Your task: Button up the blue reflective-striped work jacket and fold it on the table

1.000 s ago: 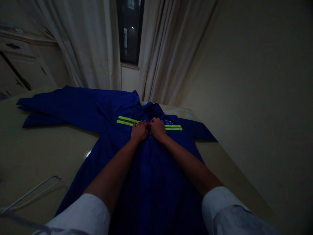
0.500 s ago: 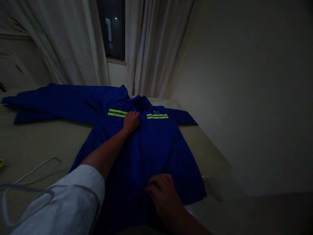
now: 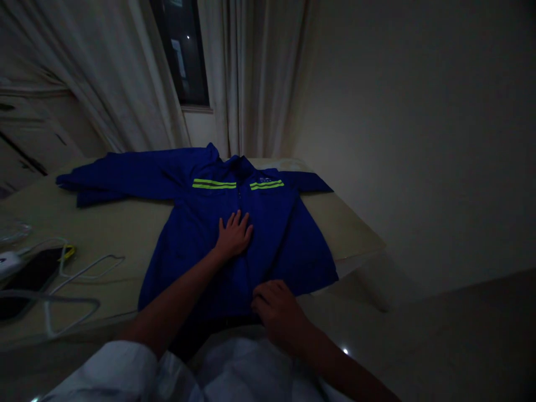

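Observation:
A blue work jacket (image 3: 268,240) lies face up with both sleeves spread and yellow-green stripes across the chest. My left hand (image 3: 234,235) rests flat on its middle, fingers apart, beside the front closure. Lower down, at the bottom hem by the front closure, my right hand (image 3: 276,304) is closed with curled fingers on the jacket's edge; its fingertips are partly hidden.
The jacket is on a pale table (image 3: 358,237). At the left lie a dark phone (image 3: 36,276), a white device (image 3: 9,262) and looped white cable or wire (image 3: 90,269). Curtains (image 3: 259,84) hang behind the table; a wall (image 3: 419,139) stands on the right.
My left hand has slid down from the chest stripes to the jacket's middle, and its fingers have spread. My right hand stays at the hem. The view has shifted, showing more of the table's left.

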`<control>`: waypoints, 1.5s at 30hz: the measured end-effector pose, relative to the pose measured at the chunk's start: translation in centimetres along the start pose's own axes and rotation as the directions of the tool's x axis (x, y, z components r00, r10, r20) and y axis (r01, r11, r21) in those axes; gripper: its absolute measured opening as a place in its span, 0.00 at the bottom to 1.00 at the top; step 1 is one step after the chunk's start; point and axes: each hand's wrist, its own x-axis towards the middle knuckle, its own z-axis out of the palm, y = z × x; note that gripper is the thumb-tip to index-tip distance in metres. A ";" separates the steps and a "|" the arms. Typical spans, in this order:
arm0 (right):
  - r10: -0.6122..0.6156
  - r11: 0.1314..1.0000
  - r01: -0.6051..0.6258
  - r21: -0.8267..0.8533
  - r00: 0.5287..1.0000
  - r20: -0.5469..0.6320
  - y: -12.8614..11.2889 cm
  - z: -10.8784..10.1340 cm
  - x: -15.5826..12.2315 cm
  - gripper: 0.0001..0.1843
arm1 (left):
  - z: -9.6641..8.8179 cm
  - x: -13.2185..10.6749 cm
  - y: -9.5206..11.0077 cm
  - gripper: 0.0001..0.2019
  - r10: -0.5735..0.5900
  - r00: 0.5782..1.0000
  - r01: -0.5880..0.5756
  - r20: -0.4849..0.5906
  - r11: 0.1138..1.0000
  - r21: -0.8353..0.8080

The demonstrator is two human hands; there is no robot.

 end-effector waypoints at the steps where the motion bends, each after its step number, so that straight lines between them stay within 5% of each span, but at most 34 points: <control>1: 0.040 0.998 -0.039 0.039 0.999 -0.013 0.0 -0.1 -0.3 0.06 | -0.7 -0.1 0.3 0.28 0.003 0.999 -0.003 -0.040 1.000 -0.020; 4: 0.199 0.963 -0.172 0.205 0.973 -0.118 0.4 -0.3 -0.5 0.05 | -3.3 -2.5 1.6 0.24 0.070 0.985 -0.096 -0.155 0.981 -0.166; 7: 0.287 0.925 -0.219 0.312 0.939 -0.191 0.8 -0.2 -0.4 0.05 | -5.2 -9.1 2.6 0.19 0.118 0.984 -0.165 -0.134 0.885 -0.435; 10: 0.309 0.903 -0.222 0.368 0.930 -0.197 0.7 0.2 -0.2 0.04 | -5.1 -17.1 2.9 0.16 0.106 0.984 0.019 0.146 0.743 -0.669; 13: 0.321 0.890 -0.210 0.405 0.919 -0.229 0.6 0.4 0.0 0.04 | -3.1 -22.1 2.9 0.22 0.111 0.897 0.259 0.427 0.650 -0.714; 15: 0.295 0.899 -0.183 0.398 0.924 -0.243 0.7 0.3 0.1 0.05 | -1.1 -22.9 3.0 0.21 0.043 0.875 0.394 0.483 0.517 -0.760; 17: 0.219 0.930 -0.138 0.342 0.953 -0.211 0.9 0.0 0.2 0.05 | 0.9 -22.2 3.5 0.27 -0.086 0.857 0.511 0.508 0.280 -0.813; 19: 0.124 0.963 -0.084 0.258 0.982 -0.143 1.1 -0.4 0.4 0.06 | 2.4 -21.1 4.4 0.33 -0.223 0.805 0.567 0.549 0.018 -0.824; 21: 0.078 0.981 -0.061 0.185 0.993 -0.086 1.3 -0.8 0.6 0.07 | 3.2 -20.5 5.3 0.34 -0.314 0.763 0.563 0.565 -0.108 -0.820; 26: 0.122 0.988 -0.112 0.110 0.988 -0.090 1.0 -1.6 0.8 0.05 | 3.4 -20.8 5.8 0.32 -0.406 0.786 0.506 0.465 -0.008 -0.862; 33: 0.149 0.987 -0.143 0.067 0.984 -0.097 1.0 -1.5 0.6 0.17 | 2.8 -21.1 5.7 0.33 -0.422 0.849 0.417 0.318 0.167 -0.893; 39: 0.190 0.972 -0.173 0.159 0.977 -0.101 1.5 -1.6 0.2 0.05 | 2.3 -21.0 6.2 0.33 -0.438 0.852 0.394 0.288 0.174 -0.902; 45: 0.243 0.955 -0.232 0.183 0.969 -0.041 1.3 -1.1 0.5 0.18 | 1.5 -20.9 6.4 0.30 -0.373 0.875 0.380 0.308 0.135 -0.915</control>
